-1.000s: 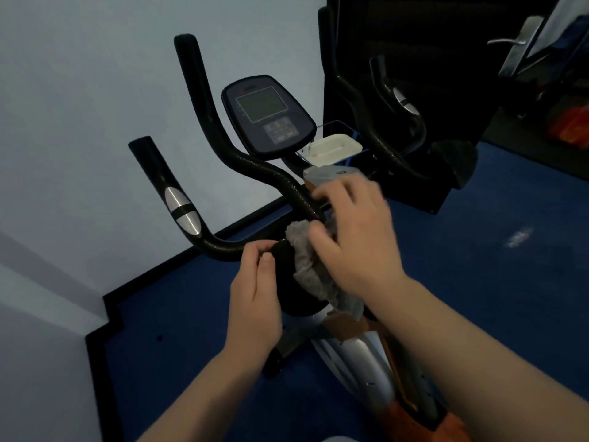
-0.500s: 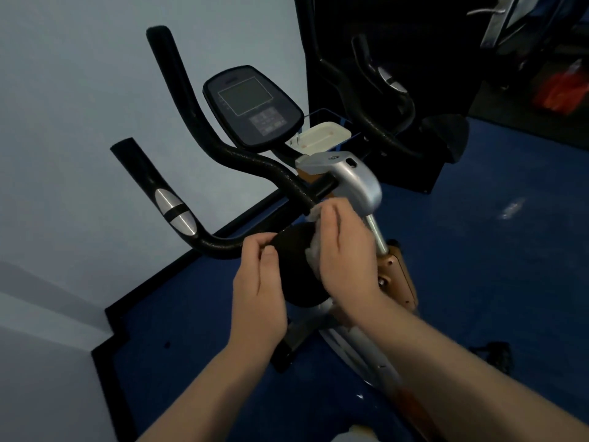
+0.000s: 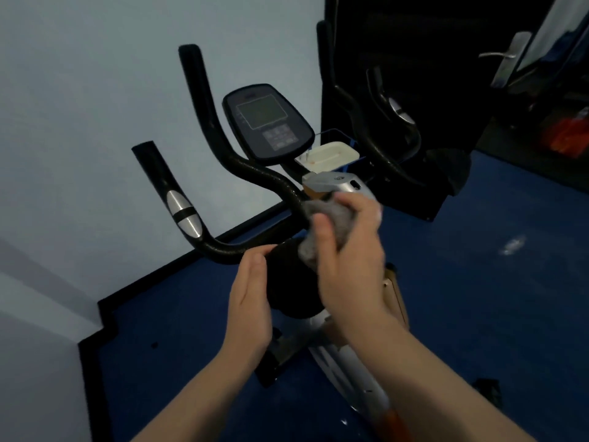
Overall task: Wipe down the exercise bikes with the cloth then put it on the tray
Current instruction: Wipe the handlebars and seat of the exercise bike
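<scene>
An exercise bike (image 3: 220, 173) with black handlebars and a dark console (image 3: 267, 122) stands in front of me. My right hand (image 3: 347, 250) is closed on a grey cloth (image 3: 331, 218) and presses it against the handlebar's centre, just below the silver stem cap (image 3: 344, 183). My left hand (image 3: 251, 291) rests against the left side of the black round clamp (image 3: 293, 282) under the bar; its fingers are together and curled against it. A white tray (image 3: 331, 154) sits behind the console in a blue-wire frame.
A pale wall stands left and behind the bike. Blue floor (image 3: 478, 282) with a black skirting edge surrounds it. A dark cabinet (image 3: 414, 74) stands behind at right, near a door handle (image 3: 506, 59) and something orange (image 3: 567, 135).
My right hand, with the cloth, has slid up from the round clamp to the handlebar's centre near the silver cap. My left hand has stayed at the clamp.
</scene>
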A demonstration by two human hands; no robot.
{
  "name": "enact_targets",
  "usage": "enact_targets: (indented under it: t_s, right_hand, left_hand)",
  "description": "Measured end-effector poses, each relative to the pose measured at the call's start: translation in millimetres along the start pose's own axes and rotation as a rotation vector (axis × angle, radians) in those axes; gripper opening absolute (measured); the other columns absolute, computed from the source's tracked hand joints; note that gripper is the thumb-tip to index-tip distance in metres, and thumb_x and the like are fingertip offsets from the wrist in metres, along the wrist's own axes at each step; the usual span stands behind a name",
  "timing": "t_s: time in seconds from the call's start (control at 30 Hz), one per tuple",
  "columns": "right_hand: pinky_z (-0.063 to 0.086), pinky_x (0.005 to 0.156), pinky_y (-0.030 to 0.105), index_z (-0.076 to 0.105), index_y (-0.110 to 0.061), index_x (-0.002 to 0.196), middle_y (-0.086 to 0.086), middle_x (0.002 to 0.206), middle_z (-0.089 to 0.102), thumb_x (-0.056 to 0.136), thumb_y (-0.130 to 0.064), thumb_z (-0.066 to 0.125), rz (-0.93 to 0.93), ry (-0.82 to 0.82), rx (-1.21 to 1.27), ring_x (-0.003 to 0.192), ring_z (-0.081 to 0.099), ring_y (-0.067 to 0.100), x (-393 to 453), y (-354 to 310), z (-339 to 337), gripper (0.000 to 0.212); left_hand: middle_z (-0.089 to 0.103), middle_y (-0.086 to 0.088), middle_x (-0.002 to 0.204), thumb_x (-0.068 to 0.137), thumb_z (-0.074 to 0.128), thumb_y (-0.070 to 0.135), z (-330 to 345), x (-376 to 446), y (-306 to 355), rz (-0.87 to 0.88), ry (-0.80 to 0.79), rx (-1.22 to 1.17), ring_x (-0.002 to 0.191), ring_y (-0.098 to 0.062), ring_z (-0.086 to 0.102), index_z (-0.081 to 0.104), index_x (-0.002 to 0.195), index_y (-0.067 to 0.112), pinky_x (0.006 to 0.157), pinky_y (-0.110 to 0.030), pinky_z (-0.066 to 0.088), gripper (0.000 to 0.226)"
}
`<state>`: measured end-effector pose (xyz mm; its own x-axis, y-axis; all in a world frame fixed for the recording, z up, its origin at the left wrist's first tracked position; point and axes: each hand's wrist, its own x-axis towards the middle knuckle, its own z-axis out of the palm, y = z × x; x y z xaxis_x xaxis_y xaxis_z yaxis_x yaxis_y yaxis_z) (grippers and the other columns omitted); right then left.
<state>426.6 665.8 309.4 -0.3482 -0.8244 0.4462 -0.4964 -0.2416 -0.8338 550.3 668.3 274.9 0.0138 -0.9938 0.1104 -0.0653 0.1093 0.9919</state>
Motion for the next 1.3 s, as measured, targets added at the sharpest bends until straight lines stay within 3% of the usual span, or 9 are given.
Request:
enact_targets:
  t_s: [0.1, 0.33, 0.5, 0.63, 0.7, 0.8, 0.9, 1.0, 1.3]
  right_hand:
    - [0.048, 0.082, 0.035, 0.060, -0.023, 0.100, -0.008, 0.096, 0.062, 0.095, -0.036, 0.043, -0.247, -0.202, -0.132, 0.093, 0.054, 0.010, -16, -12, 30, 0.022]
    - [0.049, 0.068, 0.030, 0.064, -0.016, 0.097, -0.003, 0.094, 0.060, 0.096, -0.030, 0.044, -0.527, -0.394, -0.223, 0.088, 0.054, 0.013, -21, 24, -6, 0.024]
    - [0.047, 0.074, 0.029, 0.063, -0.017, 0.101, -0.003, 0.101, 0.059, 0.096, -0.028, 0.042, -0.314, -0.289, -0.212, 0.090, 0.051, 0.011, -38, 9, 13, 0.024]
    - [0.048, 0.074, 0.023, 0.055, -0.033, 0.099, -0.016, 0.095, 0.056, 0.096, -0.037, 0.039, -0.266, -0.512, -0.032, 0.088, 0.056, 0.001, -25, 17, -26, 0.017]
    - [0.048, 0.066, 0.011, 0.051, -0.041, 0.096, -0.021, 0.091, 0.060, 0.096, -0.038, 0.045, -0.171, -0.329, 0.132, 0.083, 0.061, -0.003, 9, 15, -42, 0.007]
    - [0.044, 0.063, 0.005, 0.047, -0.034, 0.095, -0.027, 0.089, 0.059, 0.094, -0.032, 0.056, -0.134, -0.090, 0.222, 0.081, 0.059, -0.008, 77, 11, -34, 0.009]
    - [0.040, 0.075, 0.009, 0.051, -0.022, 0.096, -0.010, 0.095, 0.056, 0.089, -0.027, 0.063, -0.173, -0.210, 0.158, 0.088, 0.053, 0.003, 120, 13, 6, 0.015]
    - [0.036, 0.080, 0.012, 0.057, -0.021, 0.096, -0.001, 0.101, 0.048, 0.086, -0.025, 0.067, -0.222, -0.426, 0.063, 0.095, 0.048, 0.011, 115, 36, 43, 0.014]
    - [0.038, 0.070, 0.009, 0.052, -0.030, 0.080, -0.007, 0.088, 0.049, 0.086, -0.036, 0.063, -0.255, -0.628, 0.124, 0.081, 0.050, 0.002, 88, 67, -7, 0.013]
  left_hand:
    - [0.075, 0.008, 0.092, 0.101, 0.030, 0.040, 2, -3, 1, -0.163, 0.103, -0.217, 0.088, -0.002, 0.068, 0.069, 0.098, 0.024, 0.074, -0.016, 0.051, 0.042]
    - [0.075, -0.001, 0.102, 0.100, 0.026, 0.044, 11, -4, 4, -0.236, 0.182, -0.355, 0.097, -0.012, 0.070, 0.070, 0.102, 0.019, 0.086, -0.032, 0.047, 0.051]
    - [0.073, -0.006, 0.107, 0.101, 0.034, 0.038, 22, -3, 8, -0.256, 0.226, -0.356, 0.105, -0.018, 0.067, 0.073, 0.099, 0.020, 0.091, -0.033, 0.047, 0.043]
    - [0.070, 0.003, 0.096, 0.098, 0.045, 0.025, 21, 5, 21, -0.204, 0.211, -0.149, 0.085, -0.002, 0.065, 0.071, 0.095, 0.023, 0.068, -0.014, 0.047, 0.027]
    - [0.069, 0.012, 0.089, 0.095, 0.051, 0.022, 20, 16, 30, -0.142, 0.192, 0.009, 0.079, 0.005, 0.063, 0.068, 0.096, 0.026, 0.066, -0.013, 0.045, 0.017]
    - [0.063, 0.019, 0.097, 0.093, 0.054, 0.024, 22, 34, 43, 0.093, 0.233, 0.353, 0.092, 0.005, 0.058, 0.063, 0.103, 0.030, 0.078, -0.017, 0.043, 0.014]
    - [0.059, 0.012, 0.111, 0.093, 0.050, 0.031, 24, 49, 50, 0.247, 0.239, 0.755, 0.104, -0.008, 0.053, 0.058, 0.115, 0.027, 0.087, -0.026, 0.041, 0.023]
    - [0.053, 0.004, 0.133, 0.097, 0.044, 0.039, 26, 51, 40, 0.158, 0.139, 1.051, 0.123, -0.014, 0.045, 0.050, 0.132, 0.022, 0.106, -0.029, 0.030, 0.040]
    - [0.060, 0.007, 0.123, 0.095, 0.050, 0.018, 23, 49, 39, 0.086, 0.161, 0.901, 0.116, -0.011, 0.050, 0.058, 0.123, 0.021, 0.109, -0.037, 0.035, 0.030]
